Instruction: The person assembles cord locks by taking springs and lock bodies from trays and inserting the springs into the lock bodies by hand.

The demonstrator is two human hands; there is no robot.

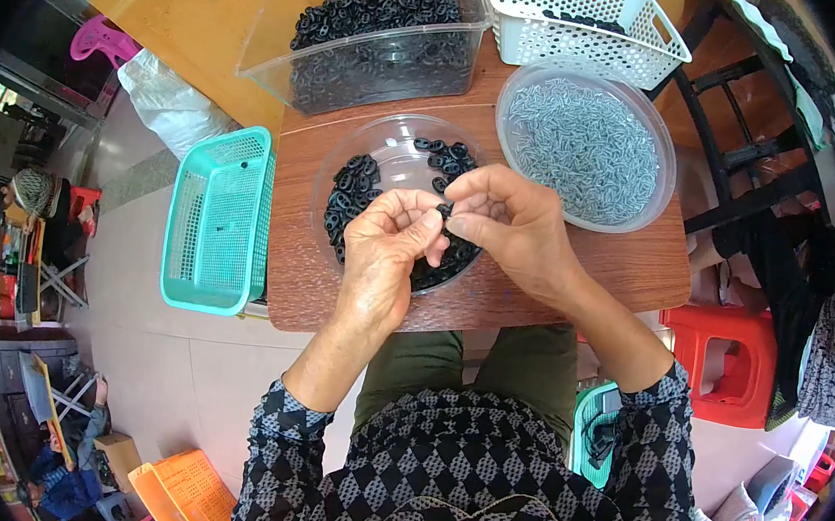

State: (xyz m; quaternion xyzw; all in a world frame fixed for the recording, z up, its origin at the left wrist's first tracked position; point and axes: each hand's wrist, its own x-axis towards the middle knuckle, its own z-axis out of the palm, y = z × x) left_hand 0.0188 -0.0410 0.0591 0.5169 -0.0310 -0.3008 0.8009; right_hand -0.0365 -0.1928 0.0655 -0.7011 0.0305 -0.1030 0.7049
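Over a clear round bowl [402, 130] on the wooden table, my two hands meet at the fingertips. My left hand [383, 252] pinches a small black ring-like part [443, 211] between thumb and forefinger. From the right, my right hand [521, 230] pinches the same part, its other fingers curled. Much of the part is hidden by the fingers, so its full shape cannot be made out. Many similar black parts [349, 194] lie in the bowl below, partly covered by my hands. A round tub [657, 198] of small silvery metal pins [584, 151] stands beside my right hand.
A clear rectangular bin [384, 87] of black parts and a white perforated basket [583, 50] stand at the back. Left of the table [303, 300] is a turquoise basket [208, 291]. A red stool [724, 365] stands at the right. Other people sit far left.
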